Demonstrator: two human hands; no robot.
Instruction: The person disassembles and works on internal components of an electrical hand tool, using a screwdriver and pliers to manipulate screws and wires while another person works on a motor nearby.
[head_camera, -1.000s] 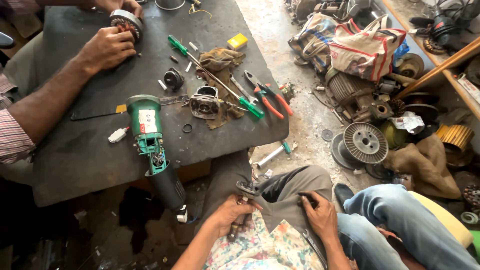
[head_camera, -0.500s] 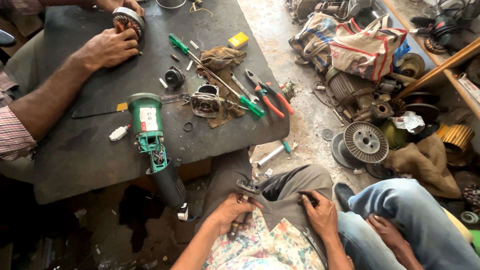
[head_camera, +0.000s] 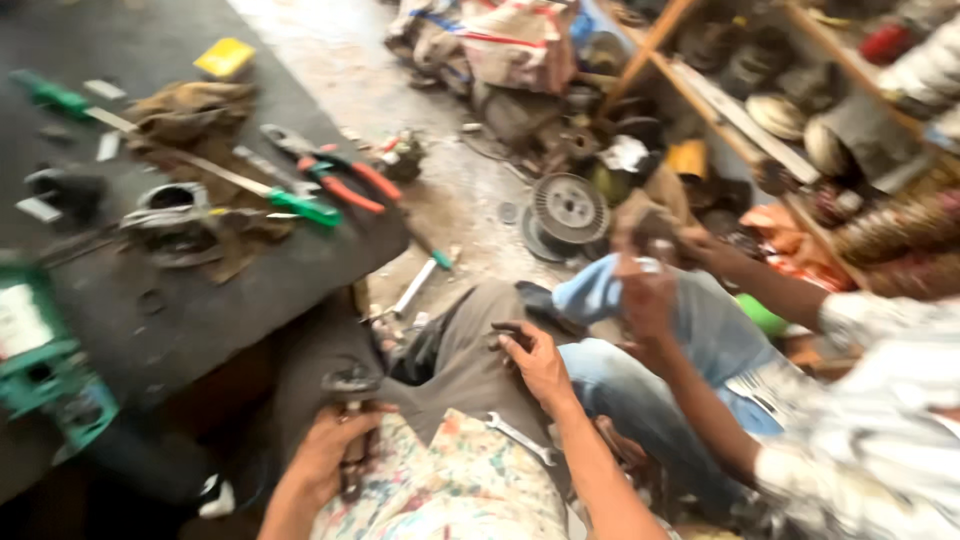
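My left hand is closed around a small dark metal tool that stands upright on my lap. My right hand lies on my grey trouser knee, its fingertips pinching a small dark piece. A silver wrench lies on my paint-spotted shirt between my forearms. The picture is blurred, so I cannot make out finer detail of the tool or the piece.
A black mat at the left carries a green angle grinder, red-handled pliers, a green-handled screwdriver and a metal housing. A person in jeans and a striped shirt sits at the right, hands raised. Motor parts crowd the floor and shelves.
The view has swung right and drawn closer. The person on the right now fills that side, and the hands at the mat's far left are out of view. My hands stay on my lap.
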